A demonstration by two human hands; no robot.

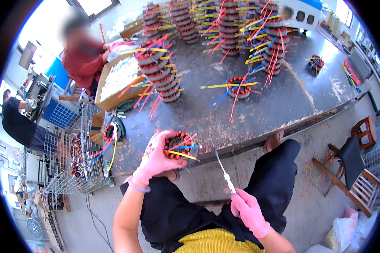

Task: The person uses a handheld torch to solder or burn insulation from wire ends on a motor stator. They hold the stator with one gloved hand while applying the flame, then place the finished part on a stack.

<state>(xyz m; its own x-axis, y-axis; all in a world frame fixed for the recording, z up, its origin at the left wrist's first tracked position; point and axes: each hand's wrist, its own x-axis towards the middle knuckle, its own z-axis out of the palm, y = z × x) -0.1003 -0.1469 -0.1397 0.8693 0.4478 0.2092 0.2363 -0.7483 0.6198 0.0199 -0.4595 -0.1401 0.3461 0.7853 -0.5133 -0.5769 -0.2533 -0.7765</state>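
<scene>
My left hand [153,158], in a pink glove, is wrapped round the outside of a motor stator [183,135] at the table's front edge. Red coils line the stator's ring, and red, blue and yellow leads stick out to the right. My right hand [250,211], also gloved in pink, grips a slim white-handled tool [228,179] above my lap. Its thin metal shaft points up and left towards the table edge, apart from the stator; the exact kind of tool I cannot make out.
On the dark table [198,109] lies a single stator [238,87], behind it tall stator stacks [160,76]. Left are a cardboard box [107,90], a wire basket [78,168] and a green-handled tool [122,110]. A person in red [82,63] works beyond; a wooden chair [350,173] stands right.
</scene>
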